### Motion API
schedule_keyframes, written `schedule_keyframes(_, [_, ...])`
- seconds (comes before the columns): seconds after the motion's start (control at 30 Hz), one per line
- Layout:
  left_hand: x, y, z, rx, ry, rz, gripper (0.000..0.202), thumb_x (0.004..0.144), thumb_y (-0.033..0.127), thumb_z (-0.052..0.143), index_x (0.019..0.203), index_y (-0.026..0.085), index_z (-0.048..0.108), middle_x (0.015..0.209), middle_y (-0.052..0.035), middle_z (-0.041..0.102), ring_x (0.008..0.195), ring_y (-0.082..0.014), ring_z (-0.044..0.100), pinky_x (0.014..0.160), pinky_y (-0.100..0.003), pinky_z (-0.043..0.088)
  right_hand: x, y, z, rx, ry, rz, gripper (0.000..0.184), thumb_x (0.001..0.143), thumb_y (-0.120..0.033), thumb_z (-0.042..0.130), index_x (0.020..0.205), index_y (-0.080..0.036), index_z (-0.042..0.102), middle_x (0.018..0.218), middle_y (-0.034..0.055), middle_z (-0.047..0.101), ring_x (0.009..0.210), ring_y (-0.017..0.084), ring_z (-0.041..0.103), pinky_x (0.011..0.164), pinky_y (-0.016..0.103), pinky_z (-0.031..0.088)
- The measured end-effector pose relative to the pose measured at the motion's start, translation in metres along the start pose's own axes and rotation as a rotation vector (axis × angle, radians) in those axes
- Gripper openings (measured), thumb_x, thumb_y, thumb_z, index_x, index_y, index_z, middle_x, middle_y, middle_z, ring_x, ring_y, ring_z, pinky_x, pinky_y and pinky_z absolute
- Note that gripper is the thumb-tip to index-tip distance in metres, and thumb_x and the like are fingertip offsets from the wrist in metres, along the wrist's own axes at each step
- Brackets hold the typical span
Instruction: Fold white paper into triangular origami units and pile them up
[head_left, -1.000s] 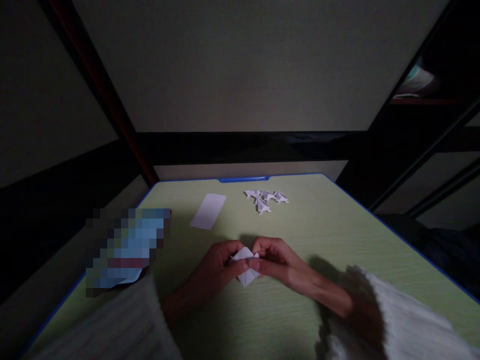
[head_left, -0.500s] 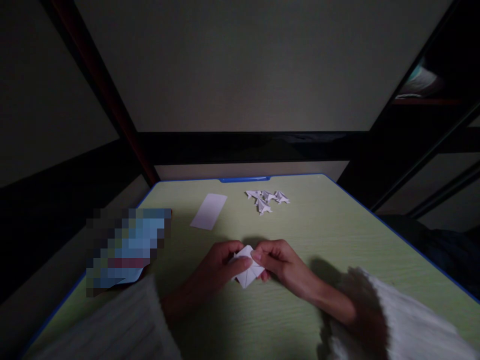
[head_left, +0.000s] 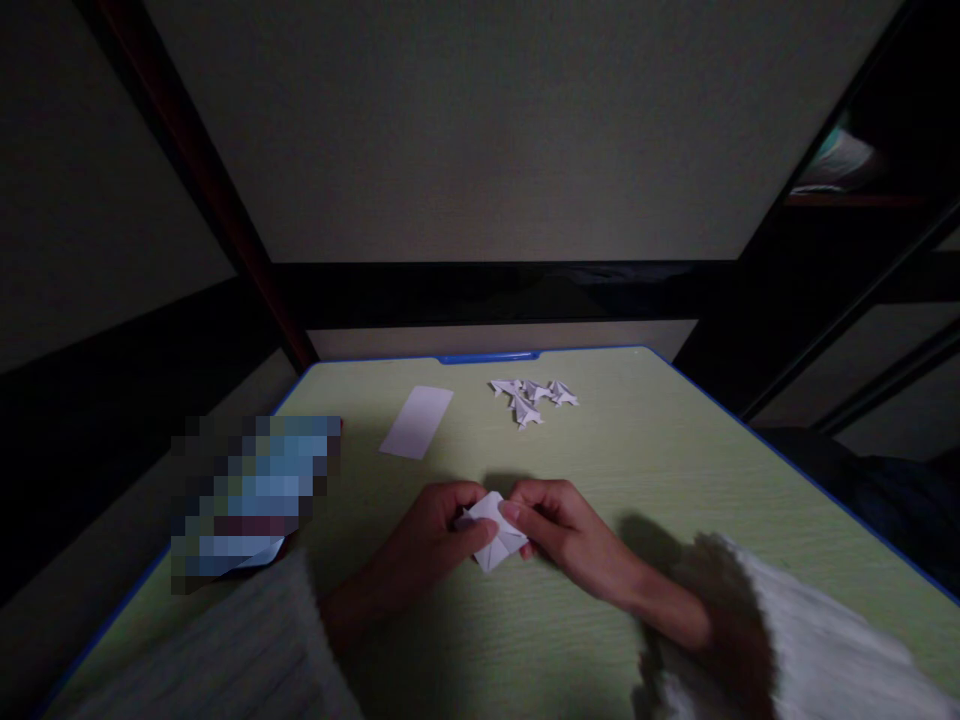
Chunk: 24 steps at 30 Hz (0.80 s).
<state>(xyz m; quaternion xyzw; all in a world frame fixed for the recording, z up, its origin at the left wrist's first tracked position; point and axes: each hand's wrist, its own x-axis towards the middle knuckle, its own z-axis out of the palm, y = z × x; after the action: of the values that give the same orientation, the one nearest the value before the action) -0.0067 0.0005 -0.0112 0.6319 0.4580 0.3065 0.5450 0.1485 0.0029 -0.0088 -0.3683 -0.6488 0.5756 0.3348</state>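
A small piece of folded white paper (head_left: 493, 555), roughly diamond-shaped with crease lines, is held between both hands near the middle of the table. My left hand (head_left: 442, 525) is closed on its left side, the thumb lying across the top face. From the right, my right hand (head_left: 559, 520) pinches it with the thumb near the upper right edge. The fingers beneath the paper are mostly hidden. Beyond the hands lie several white origami figures (head_left: 526, 410), grouped close together. A flat white paper strip (head_left: 417, 423) rests to their left.
The light green table (head_left: 645, 440) has a blue edge and a blue handle-like piece (head_left: 487, 357) at its far side. A blurred-out bluish item (head_left: 262, 500) lies at the left edge. Behind the table stands a pale panel (head_left: 480, 140) with a dark band.
The left thumb has shifted slightly left and down on the folded paper. Both hands keep their hold, and the figures and strip stay in place.
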Motion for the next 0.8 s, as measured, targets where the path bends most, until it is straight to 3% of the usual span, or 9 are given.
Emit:
schedule_keyframes(0.27, [0.0004,0.0045,0.0017,0.029,0.017,-0.017,0.01,0.062,0.022,0.047,0.061,0.012,0.05,0.051,0.0045,0.043,0.048,-0.0085,0.039,0.044,-0.019,0.027,-0.0003,-0.001,-0.0004,-0.036,0.008,0.007,0.036,0.075,-0.043,0.046,0.054,-0.014,0.047,0.046,-0.0048,0.04,0.042,0.005,0.033,0.041,0.019,0.024])
schedule_keyframes(0.53, [0.0022,0.0079,0.0035,-0.102,0.032,-0.048,0.007,0.056,0.02,0.048,0.057,0.013,0.049,0.048,0.0049,0.044,0.046,-0.0086,0.042,0.045,-0.019,0.031,0.0,0.0,0.0,-0.022,0.024,0.015,0.037,0.073,-0.045,0.046,0.055,-0.014,0.047,0.046,-0.0042,0.041,0.042,0.006,0.034,0.042,0.02,0.025])
schedule_keyframes(0.8, [0.0014,0.0067,0.0003,-0.251,-0.013,-0.061,0.019,0.06,0.029,0.052,0.06,0.011,0.057,0.049,0.0004,0.058,0.046,-0.0109,0.052,0.048,-0.021,0.038,0.0026,0.0055,-0.0038,0.029,0.106,-0.009,0.033,0.075,-0.039,0.047,0.055,-0.013,0.046,0.046,-0.0042,0.041,0.042,0.005,0.034,0.041,0.019,0.024])
